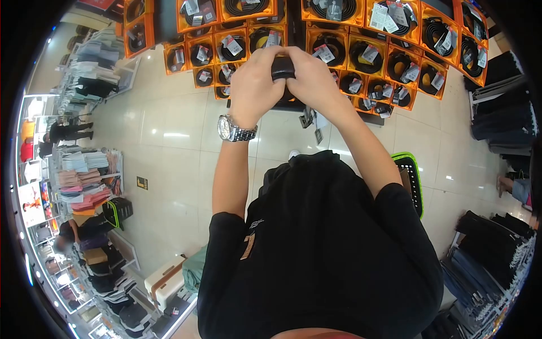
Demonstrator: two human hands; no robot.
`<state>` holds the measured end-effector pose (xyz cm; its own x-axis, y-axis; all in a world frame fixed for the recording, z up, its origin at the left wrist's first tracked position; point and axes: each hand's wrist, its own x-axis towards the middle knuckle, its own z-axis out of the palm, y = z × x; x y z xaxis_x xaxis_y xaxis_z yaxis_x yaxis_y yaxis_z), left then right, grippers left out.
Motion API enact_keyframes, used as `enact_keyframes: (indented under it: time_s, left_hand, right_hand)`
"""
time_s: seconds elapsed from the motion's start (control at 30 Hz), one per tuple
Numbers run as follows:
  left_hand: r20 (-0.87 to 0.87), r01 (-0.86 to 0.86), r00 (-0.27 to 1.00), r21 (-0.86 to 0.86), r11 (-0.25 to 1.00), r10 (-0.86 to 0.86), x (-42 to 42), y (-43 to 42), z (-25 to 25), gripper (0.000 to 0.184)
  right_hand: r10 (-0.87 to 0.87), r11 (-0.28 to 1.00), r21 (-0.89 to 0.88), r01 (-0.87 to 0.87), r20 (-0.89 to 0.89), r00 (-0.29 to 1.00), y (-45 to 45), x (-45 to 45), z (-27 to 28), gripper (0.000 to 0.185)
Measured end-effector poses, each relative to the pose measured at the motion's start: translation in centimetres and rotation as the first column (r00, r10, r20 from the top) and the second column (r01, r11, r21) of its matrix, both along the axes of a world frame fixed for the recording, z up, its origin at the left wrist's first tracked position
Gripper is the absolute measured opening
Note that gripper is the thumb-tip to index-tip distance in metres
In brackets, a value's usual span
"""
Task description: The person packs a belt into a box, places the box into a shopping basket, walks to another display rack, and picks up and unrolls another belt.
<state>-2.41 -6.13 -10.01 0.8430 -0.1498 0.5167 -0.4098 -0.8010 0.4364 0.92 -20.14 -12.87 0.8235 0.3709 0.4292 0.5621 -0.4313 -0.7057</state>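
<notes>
Both my hands meet at the top centre around a coiled black belt (283,68). My left hand (257,79), with a silver watch (236,129) on its wrist, wraps the belt's left side. From the right, my right hand (310,78) grips the same belt, its thumb close to the left one. Tags and a dark buckle-like piece (306,117) hang below my right hand. Behind the hands stand rows of orange boxes (366,53) holding coiled black belts with white tags.
Racks of folded clothes (84,178) and a person in dark clothing (70,132) are at the left. Dark trousers (480,248) hang at the right. A green-rimmed black basket (418,183) sits by my right arm. A cream suitcase (165,282) is at the lower left.
</notes>
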Motion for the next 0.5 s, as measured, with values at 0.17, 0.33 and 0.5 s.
enact_keyframes:
  time_s: [0.17,0.33,0.5]
  left_hand:
    - [0.103,-0.047,0.99,-0.402,0.915,0.096,0.0,-0.5,-0.7,0.039]
    - [0.073,-0.089,0.989,-0.412,0.907,0.13,0.6,-0.6,-1.5,0.042]
    - [0.109,-0.017,0.994,0.038,0.999,0.012,1.3,-1.1,-0.2,0.046]
  right_hand:
    - [-0.015,0.958,0.274,0.086,-0.251,0.968,-0.6,-0.1,-1.6,0.039]
    - [-0.081,0.967,0.207,0.15,-0.307,0.948,-1.6,0.8,-1.3,0.032]
    - [-0.077,0.997,-0.006,0.076,-0.063,0.995,-1.4,1.0,-1.0,0.037]
